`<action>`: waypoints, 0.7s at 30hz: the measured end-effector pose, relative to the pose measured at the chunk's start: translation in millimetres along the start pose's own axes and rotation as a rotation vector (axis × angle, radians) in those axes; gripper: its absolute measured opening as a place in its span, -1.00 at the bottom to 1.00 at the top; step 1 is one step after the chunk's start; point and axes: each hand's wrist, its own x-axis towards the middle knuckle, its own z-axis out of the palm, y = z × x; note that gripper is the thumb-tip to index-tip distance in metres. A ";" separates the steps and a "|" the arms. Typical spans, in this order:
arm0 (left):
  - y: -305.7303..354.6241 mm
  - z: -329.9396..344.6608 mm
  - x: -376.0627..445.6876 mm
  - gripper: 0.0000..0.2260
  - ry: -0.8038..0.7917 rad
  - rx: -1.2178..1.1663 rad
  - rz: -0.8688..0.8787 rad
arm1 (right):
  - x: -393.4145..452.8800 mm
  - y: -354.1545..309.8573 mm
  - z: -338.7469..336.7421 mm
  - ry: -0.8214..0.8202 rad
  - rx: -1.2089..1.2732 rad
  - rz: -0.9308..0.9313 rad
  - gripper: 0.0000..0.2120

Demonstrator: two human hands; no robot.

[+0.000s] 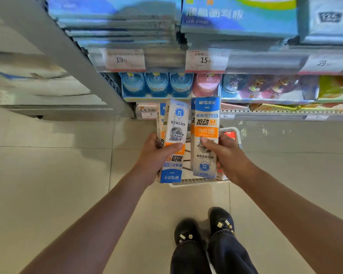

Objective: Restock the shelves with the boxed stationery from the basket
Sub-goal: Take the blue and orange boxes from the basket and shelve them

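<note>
A: So, how far along is the restocking?

B: Midway, I'd judge. The basket (235,133) sits on the floor below the shelves (265,65), and more packs show inside it, so there is stock left to place. Both boxes now in hand are above the basket, not yet on any shelf.

A: What is each grip doing?

B: The left hand (153,158) is wrapped around the left box (173,141), thumb across its front face; a second box seems tucked behind it, though I can't be sure. The right hand (225,155) clasps the right box (205,137) about halfway up, thumb on the front, fingers behind.

A: And where are they relative to the basket?

B: Directly over it, side by side and nearly touching, with the right box covering most of the basket's middle.

A: Which way do they point?

B: Both have their long axis running away from the person, toward the shelves. The right box has its blue logo end at the far end, nearest the shelves. The left box is flipped: its logo end is nearest the person and its print reads upside down. It also tilts slightly leftward.
</note>
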 end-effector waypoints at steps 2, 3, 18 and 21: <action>20.8 -2.6 -25.2 -0.66 0.007 0.011 0.007 | -22.0 -19.7 9.2 -0.004 0.030 -0.012 -0.63; 31.1 -3.8 -38.3 -0.66 0.010 0.020 0.009 | -33.4 -29.1 13.5 0.005 0.040 -0.011 -0.63; 170.4 -19.1 -229.6 -0.69 -0.065 0.024 0.149 | -214.0 -150.1 64.4 -0.060 0.007 -0.134 -0.61; 198.0 -19.7 -259.8 -0.67 -0.075 0.015 0.154 | -244.8 -173.5 72.6 -0.074 0.009 -0.166 -0.53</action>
